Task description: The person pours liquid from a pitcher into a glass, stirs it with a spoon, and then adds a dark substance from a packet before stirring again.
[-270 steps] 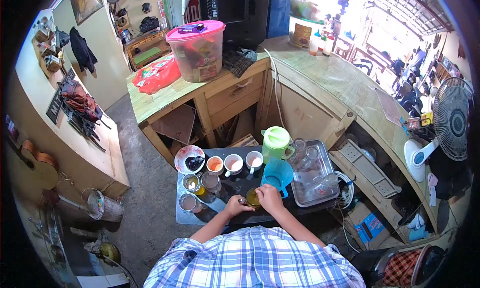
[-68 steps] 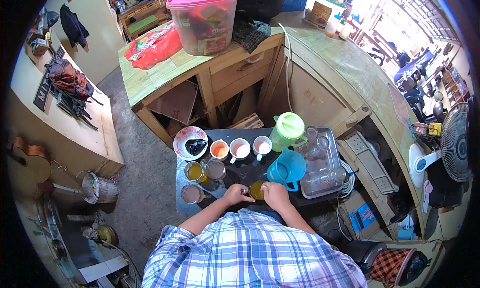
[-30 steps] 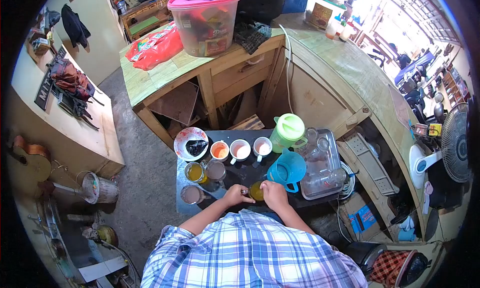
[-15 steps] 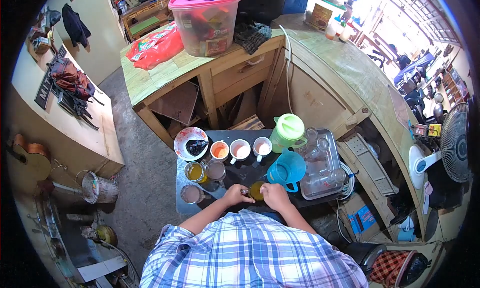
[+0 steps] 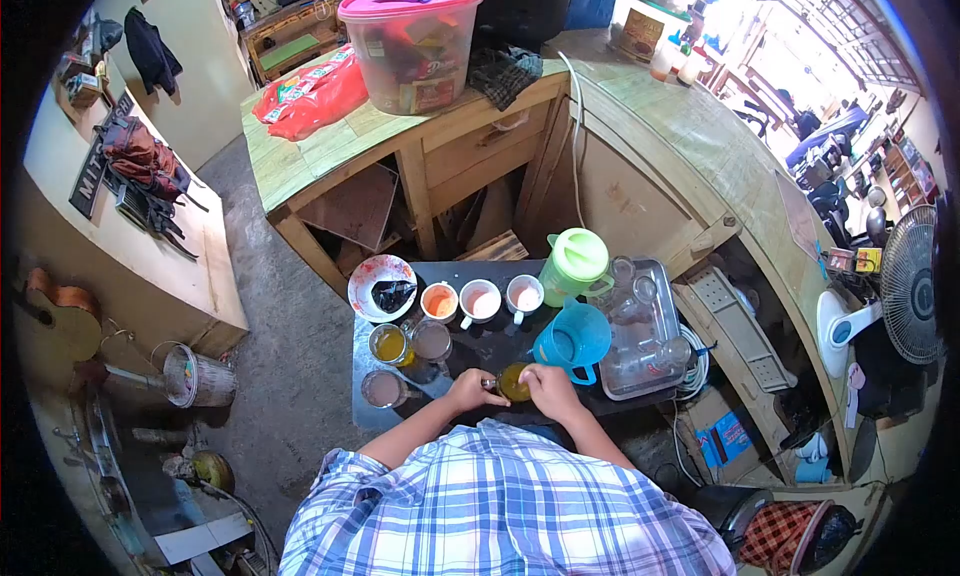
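Note:
A glass mug (image 5: 513,381) of yellow-green drink stands near the front edge of the dark low table (image 5: 470,361). My left hand (image 5: 472,390) is closed around its handle side. At the right of the mug's rim, my right hand (image 5: 549,391) has its fingers pressed together; whatever they hold is too small to make out. Beyond the hands, three white cups (image 5: 480,301) stand in a row, the left one with orange contents. To the left are another mug of yellow drink (image 5: 390,346) and two glasses of greyish-brown drink (image 5: 431,341).
A blue pitcher (image 5: 575,338) and a lidded green pitcher (image 5: 578,264) stand right of the cups. Upturned glasses lie on a clear tray (image 5: 640,381) at the table's right. A bowl (image 5: 368,276) with black plastic sits back left. Wooden counters (image 5: 430,141) border the far side.
My right hand has shifted very slightly at the mug's rim. My left hand stays at the handle, and everything else is still.

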A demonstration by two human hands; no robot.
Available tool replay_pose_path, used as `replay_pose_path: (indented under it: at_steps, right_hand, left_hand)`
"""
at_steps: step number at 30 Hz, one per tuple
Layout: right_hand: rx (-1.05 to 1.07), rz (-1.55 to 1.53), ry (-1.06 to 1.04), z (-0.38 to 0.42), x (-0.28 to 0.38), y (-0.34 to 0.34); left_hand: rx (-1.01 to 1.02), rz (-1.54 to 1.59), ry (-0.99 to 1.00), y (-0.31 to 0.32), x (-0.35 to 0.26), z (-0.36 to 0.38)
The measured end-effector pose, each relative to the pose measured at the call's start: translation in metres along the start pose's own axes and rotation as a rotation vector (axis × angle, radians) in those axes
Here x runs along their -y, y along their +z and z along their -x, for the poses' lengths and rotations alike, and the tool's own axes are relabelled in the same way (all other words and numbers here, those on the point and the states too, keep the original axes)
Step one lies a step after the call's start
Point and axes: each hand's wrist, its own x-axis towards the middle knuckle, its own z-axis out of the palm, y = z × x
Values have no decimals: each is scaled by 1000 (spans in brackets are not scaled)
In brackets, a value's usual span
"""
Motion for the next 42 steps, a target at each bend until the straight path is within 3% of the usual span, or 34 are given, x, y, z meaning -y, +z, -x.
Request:
replay_pose_path:
  at_steps: [2,3,5,6,8,9,11,14,18,20,23,27,30,33,35,38,42]
  right_hand:
    - [-220,-86,16,0,11,-3]
    - [-220,-86,17,0,6,-1]
    - [0,9,-18,0,-8,4]
    - [-2,9,-17,1,-3,3]
    - [-222,-107,22,0,11,1]
    - [-220,-107,20,0,8,2]
    - [-24,113,33,1,-1,4]
    - [-202,-132,17,-2,6,2]
    - [-57,100,94,0,6,-1]
    - [-139,-171,15,-2,-2,7]
    - [-145,28,63,-1,10,1]
    - [-94,-84,22,-2,0,4]
    - [-185,-10,57,-2,4,2]
    - [-22,-43,57,-2,0,4]
    - [-232,-112,37,-1,8,4]
    - [-60,-10,24,-2,-3,7]
    - [-215,-18,31,-3,9,4]
  left_hand:
    - [-6,18,4,-1,-1,0]
    - [-8,37,7,0,-1,1]
    - [0,17,3,0,0,1]
    - [7,-6,-2,0,3,0]
    - [-1,11,8,3,7,-2]
    - [-7,30,16,3,4,-1]
    - [-9,39,15,0,-1,1]
    - [-11,47,17,-2,-5,2]
    - [2,-23,2,0,1,0]
    - [6,-19,8,2,3,0]
    - [-2,-10,19,-2,0,1]
    - [17,19,-1,0,1,0]
    - [22,-32,7,1,4,-2]
    - [8,-2,8,1,2,0]
    - [-2,15,19,0,0,-1]
    - [-3,24,21,4,7,-1]
    - [-9,39,23,2,3,0]
